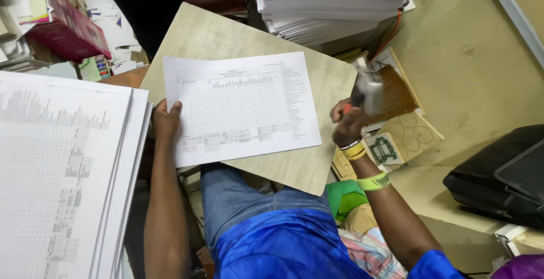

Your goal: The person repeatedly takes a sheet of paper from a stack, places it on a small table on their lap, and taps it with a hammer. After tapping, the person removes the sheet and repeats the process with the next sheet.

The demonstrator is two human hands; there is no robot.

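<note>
Left hand [166, 121] pins the white printed form sheet [241, 106] flat on the pale wooden lap board [294, 165], fingers clamped on its edge, while right hand [349, 125] grips a blurred grey metal stapler [367, 89] raised just beside the sheet's right edge.

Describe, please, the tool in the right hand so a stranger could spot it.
Start at the pale board on the lap, with a printed sheet on it. Off its right edge, the right hand grips a stapler: the only grey metal thing there, blurred.
</note>
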